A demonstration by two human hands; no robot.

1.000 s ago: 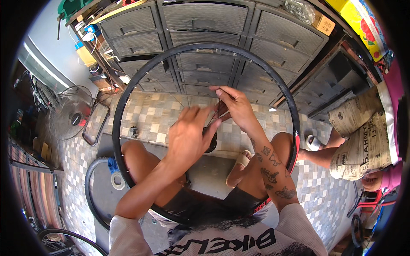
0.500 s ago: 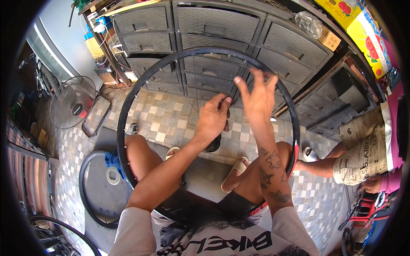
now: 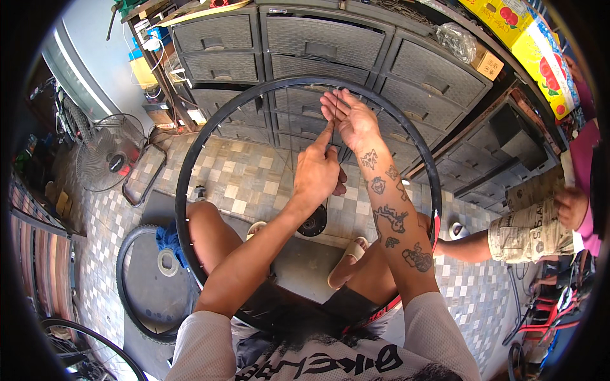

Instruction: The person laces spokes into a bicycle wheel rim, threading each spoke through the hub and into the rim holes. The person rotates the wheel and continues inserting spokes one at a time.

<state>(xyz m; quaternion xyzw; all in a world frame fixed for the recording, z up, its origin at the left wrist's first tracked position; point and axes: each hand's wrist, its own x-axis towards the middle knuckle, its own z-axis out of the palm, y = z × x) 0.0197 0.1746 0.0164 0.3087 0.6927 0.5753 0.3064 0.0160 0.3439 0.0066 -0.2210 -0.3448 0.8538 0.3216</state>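
Observation:
A black bicycle rim [image 3: 182, 184] stands around my knees, its upper edge in front of the drawers. Thin spokes [image 3: 290, 120] run inside it, and a dark hub [image 3: 314, 222] hangs below my hands. My left hand [image 3: 316, 170] is closed around spokes inside the rim, its index finger stretched up along one. Just above and to its right, my right hand [image 3: 353, 120] is open, palm turned up, with fingers reaching toward the upper part of the rim beside the spokes. Part of the spokes is hidden behind my left hand.
Grey drawer units [image 3: 324, 38] line the far side. A fan [image 3: 111, 152] stands at left, near a tire [image 3: 124, 286] with a blue cloth [image 3: 168, 241] beside it. At right is another person's leg [image 3: 467, 249]. A yellow fruit-printed box [image 3: 543, 63] sits above.
My right hand has moved left and turned palm up, close to my left hand. My left index finger has stretched upward. The other person's hand at right has risen.

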